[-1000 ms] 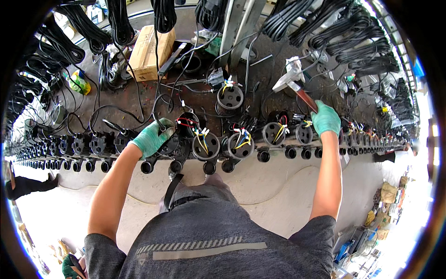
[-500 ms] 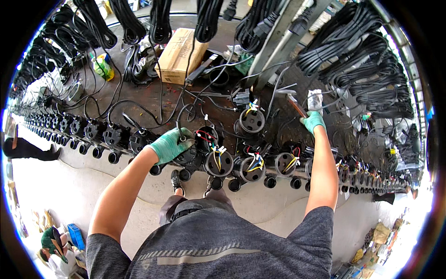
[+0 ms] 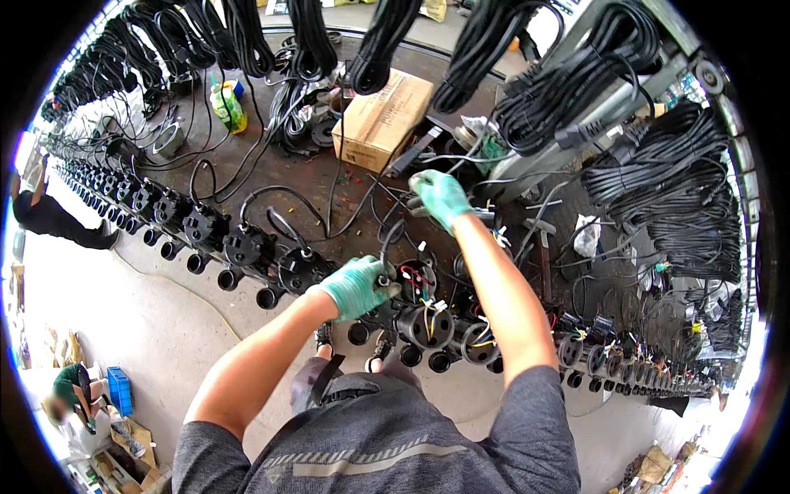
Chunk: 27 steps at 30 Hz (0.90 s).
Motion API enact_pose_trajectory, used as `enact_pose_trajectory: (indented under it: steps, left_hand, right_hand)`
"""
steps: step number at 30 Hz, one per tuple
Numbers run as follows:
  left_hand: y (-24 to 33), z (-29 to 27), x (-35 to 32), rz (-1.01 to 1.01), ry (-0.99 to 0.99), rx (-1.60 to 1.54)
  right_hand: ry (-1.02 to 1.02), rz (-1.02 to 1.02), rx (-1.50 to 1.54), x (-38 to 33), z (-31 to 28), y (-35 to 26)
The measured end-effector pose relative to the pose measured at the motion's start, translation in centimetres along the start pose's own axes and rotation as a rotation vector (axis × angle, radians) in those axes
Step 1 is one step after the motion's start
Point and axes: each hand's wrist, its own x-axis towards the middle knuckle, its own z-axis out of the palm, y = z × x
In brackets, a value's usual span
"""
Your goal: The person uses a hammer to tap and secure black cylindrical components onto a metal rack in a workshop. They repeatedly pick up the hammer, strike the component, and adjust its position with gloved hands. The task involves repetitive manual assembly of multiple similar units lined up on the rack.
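My left hand (image 3: 360, 287), in a green glove, is closed round the base of a black cable (image 3: 390, 244) where it enters a round black housing; the hand hides most of that housing. Touching its right side is an open black housing (image 3: 417, 278) with red and white wires. My right hand (image 3: 442, 199), also gloved, is over the middle of the bench beside thin cables. Its fingers are curled, and whatever lies under them is hidden. A hammer (image 3: 545, 251) with a brown handle lies on the bench, right of my right forearm.
Capped black housings (image 3: 247, 247) run along the bench edge to the left, open wired ones (image 3: 429, 326) to the right. Bundled black cables (image 3: 387, 41) hang overhead. A cardboard box (image 3: 381, 119) and a green-yellow bottle (image 3: 228, 109) stand on the bench (image 3: 280, 177). A metal post (image 3: 568, 156) rises at right.
My right hand has let go of the hammer and moved left to mid-bench. My left hand stays on the cable at the housing. The whole view has shifted and tilted.
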Motion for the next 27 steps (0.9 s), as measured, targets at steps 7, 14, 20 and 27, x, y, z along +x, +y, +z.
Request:
enact_pose_trajectory:
  steps: [7,14,20,27]
  left_hand:
    - [2.1,-1.2,-0.2,-0.121,-0.082,0.064]
    - [2.5,-1.6,0.0,-0.134,-0.151,0.097]
    - [2.1,-1.8,-0.2,-0.148,-0.131,0.107]
    - [1.3,-1.0,-0.2,-0.053,-0.072,0.137]
  right_hand:
    - [0.226,0.705,1.029,12.4,6.1,0.2]
    - [0.206,0.468,0.925,10.0,-3.1,-4.3]
    - [-0.4,0.087,1.492,-4.2,-3.1,-1.8]
    - [-0.076,0.227,1.117,-14.2,1.2,-3.6]
